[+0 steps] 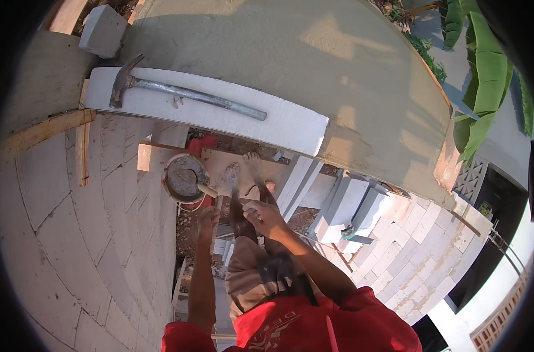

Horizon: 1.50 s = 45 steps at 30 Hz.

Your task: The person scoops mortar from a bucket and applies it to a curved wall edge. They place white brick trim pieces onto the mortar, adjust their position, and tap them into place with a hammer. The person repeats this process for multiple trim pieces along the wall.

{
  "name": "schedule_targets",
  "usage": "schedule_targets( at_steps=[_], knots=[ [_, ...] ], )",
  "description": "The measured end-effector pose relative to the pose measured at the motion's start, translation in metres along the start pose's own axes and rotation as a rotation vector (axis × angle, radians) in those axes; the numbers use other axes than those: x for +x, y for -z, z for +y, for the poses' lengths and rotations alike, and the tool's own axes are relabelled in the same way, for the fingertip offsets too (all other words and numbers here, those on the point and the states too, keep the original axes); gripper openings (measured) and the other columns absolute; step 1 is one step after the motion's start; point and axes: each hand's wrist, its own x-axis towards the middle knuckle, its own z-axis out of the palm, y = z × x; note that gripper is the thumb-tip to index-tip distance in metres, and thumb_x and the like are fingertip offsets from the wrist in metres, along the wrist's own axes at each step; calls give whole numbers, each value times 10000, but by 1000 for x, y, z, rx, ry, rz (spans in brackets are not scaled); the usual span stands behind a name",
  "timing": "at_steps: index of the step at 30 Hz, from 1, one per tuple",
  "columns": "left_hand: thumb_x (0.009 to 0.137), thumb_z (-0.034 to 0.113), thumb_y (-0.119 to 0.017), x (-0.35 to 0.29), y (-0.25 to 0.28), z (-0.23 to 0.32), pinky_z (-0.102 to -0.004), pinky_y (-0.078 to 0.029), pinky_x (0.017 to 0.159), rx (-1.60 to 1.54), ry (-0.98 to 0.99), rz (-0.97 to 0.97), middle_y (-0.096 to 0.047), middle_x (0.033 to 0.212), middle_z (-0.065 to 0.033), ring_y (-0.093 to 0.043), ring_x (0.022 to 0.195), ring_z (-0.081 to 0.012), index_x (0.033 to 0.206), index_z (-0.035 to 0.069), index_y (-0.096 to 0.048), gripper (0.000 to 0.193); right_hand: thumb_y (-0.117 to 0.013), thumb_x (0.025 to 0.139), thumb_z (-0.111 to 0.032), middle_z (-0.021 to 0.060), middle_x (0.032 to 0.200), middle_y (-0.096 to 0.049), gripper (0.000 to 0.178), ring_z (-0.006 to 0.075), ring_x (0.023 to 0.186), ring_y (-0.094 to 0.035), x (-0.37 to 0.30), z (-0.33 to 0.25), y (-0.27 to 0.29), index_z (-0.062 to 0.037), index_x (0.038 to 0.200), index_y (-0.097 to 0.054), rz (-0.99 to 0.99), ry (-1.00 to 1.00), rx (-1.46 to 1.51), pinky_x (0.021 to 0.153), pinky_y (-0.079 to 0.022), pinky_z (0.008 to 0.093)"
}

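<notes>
Hammer [179,91] lies on white block [290,126]; hands apart below.

Claw hammer [179,91] w/ metal handle lies flat on a long white block [220,114] atop the wall. Behind it, a smooth grey concrete slab [290,64]. Small grey block [102,29] at top left corner. White block wall [85,223] curves down the left; more white blocks [361,205] stacked at right. Green banana leaves [484,76] at top right. Wooden plank [41,134] at left edge.
</notes>
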Motion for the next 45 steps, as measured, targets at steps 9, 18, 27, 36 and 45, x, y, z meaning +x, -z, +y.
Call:
schedule_targets(
  at_steps=[9, 18, 27, 36, 45],
  knots=[
    [985, 269, -634, 38, 31, 20, -288, -547, 741, -38, -16, 17, -707, 1099, -42, -696, 915, -151, 1336, 88, -614, 396, -673, 990, -233, 168, 1066, -727, 254, 341, 921, -725, -73, 38, -5, -43, 1157, -674, 204, -75, -77, 814, -560, 427],
    [1005, 293, -577, 22, 5, 50, -328, -520, 835, 80, -18, 23, -668, 1216, -57, -669, 1030, -178, 1363, 89, -589, 412, -710, 984, -249, 130, 1033, -756, 253, 280, 919, -746, -70, -82, 68, -66, 1158, -703, 377, 3, -224, 802, -566, 355],
    [989, 304, -616, 64, 31, 2, -247, -486, 672, -175, -74, 39, -709, 1012, 6, -653, 823, -100, 1127, 96, -681, 258, -752, 946, -163, 145, 946, -741, 224, 293, 861, -741, -42, -139, 64, -16, 1112, -721, 205, 184, -217, 803, -563, 348],
    [1034, 318, -557, 34, -21, -88, -303, -513, 847, -424, -303, 226, -733, 1109, -29, -695, 955, -132, 1239, 101, -644, 311, -727, 974, -148, 129, 965, -740, 236, 268, 876, -722, -8, -128, 140, -29, 1177, -713, 267, 479, -410, 836, -548, 377],
    [1079, 329, -527, -66, -133, -224, -395, -508, 929, -664, -120, 437, -728, 1123, -18, -682, 1037, -170, 1212, 161, -649, 246, -744, 949, -134, 132, 968, -735, 217, 257, 841, -694, -15, -127, 161, -8, 1123, -713, 44, 652, -451, 804, -551, 396]
  ],
)
